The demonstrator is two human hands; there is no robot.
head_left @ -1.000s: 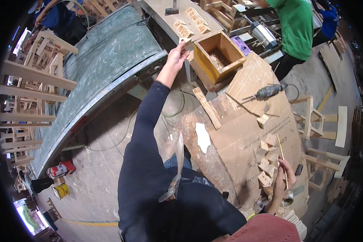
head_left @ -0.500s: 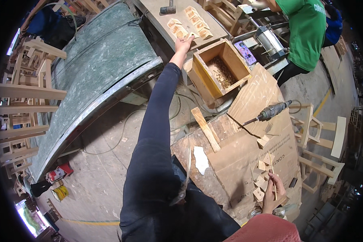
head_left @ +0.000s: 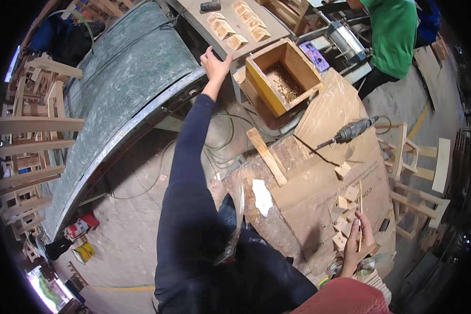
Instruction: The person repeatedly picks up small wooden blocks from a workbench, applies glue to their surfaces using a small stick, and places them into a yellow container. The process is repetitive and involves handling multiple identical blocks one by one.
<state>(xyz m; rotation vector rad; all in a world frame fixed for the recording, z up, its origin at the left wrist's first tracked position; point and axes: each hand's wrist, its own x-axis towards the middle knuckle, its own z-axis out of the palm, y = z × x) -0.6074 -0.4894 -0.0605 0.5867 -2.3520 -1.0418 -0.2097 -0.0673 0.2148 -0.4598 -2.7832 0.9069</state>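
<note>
My left hand [head_left: 214, 65] is stretched far forward in a dark sleeve and grips the near edge of a grey bench top [head_left: 204, 23] that carries small wooden blocks [head_left: 238, 26]. Just right of that hand stands an open yellow wooden box [head_left: 282, 76] with nails or shavings inside. My right hand [head_left: 357, 242] is low at the right and holds a thin wooden stick [head_left: 360, 209] upright over several small wooden blocks [head_left: 345, 212] lying on flattened cardboard [head_left: 324, 172]. A hammer [head_left: 234, 230] rests across my lap.
A power drill [head_left: 350, 131] and a wooden slat [head_left: 267, 157] lie on the cardboard. A curved green metal sheet [head_left: 125, 89] lies at left beside stacked wooden stools [head_left: 26, 146]. A person in a green shirt [head_left: 392, 31] works at the top right. Unfinished stools [head_left: 413, 167] stand at right.
My left arm has reached further forward, from beside the yellow box to the bench edge. The view has tipped so the box and bench sit lower. My right hand keeps the stick.
</note>
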